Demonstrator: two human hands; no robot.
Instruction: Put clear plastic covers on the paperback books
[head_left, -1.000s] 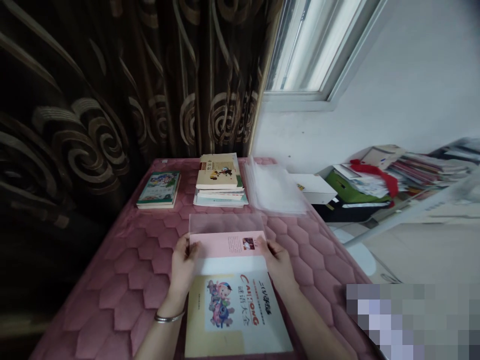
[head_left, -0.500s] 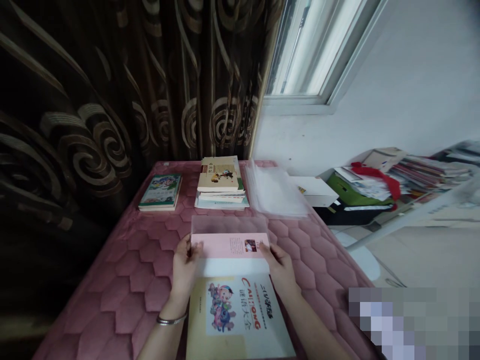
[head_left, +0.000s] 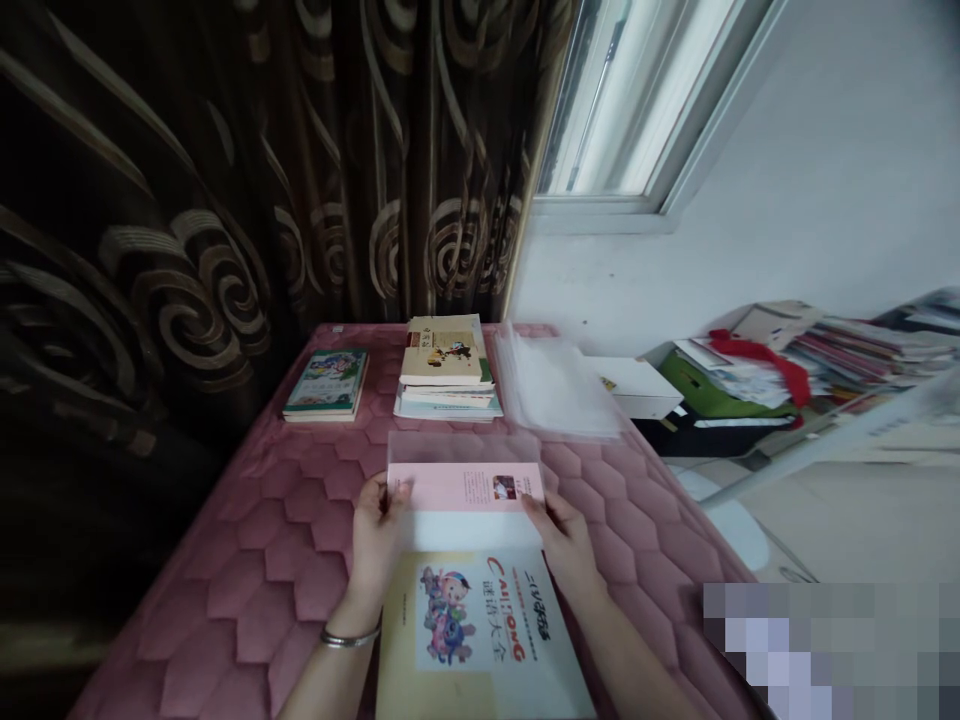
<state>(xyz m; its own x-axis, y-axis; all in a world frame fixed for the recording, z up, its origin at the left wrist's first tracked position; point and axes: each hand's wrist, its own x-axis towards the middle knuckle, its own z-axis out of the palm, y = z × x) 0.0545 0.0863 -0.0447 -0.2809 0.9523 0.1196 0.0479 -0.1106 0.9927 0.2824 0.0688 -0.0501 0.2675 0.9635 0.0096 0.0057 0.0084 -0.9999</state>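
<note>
A cream-covered book [head_left: 480,625] with a cartoon figure lies in front of me on the pink quilted table [head_left: 255,560]. Its pink flap [head_left: 465,487] is folded out at the far end, under a clear plastic cover [head_left: 461,447]. My left hand [head_left: 377,540] pinches the flap's left edge, with a bracelet on that wrist. At the flap's right edge my right hand [head_left: 564,540] has its fingers closed on the flap and plastic.
A stack of books [head_left: 447,368], a single green book [head_left: 326,384] and a pile of clear plastic covers [head_left: 553,387] lie at the table's far end. A dark patterned curtain [head_left: 225,200] hangs behind. Boxes and books clutter the floor on the right [head_left: 750,380].
The view has drifted slightly. The pink flap shows a little narrower than before, and both hands stay on its edges.
</note>
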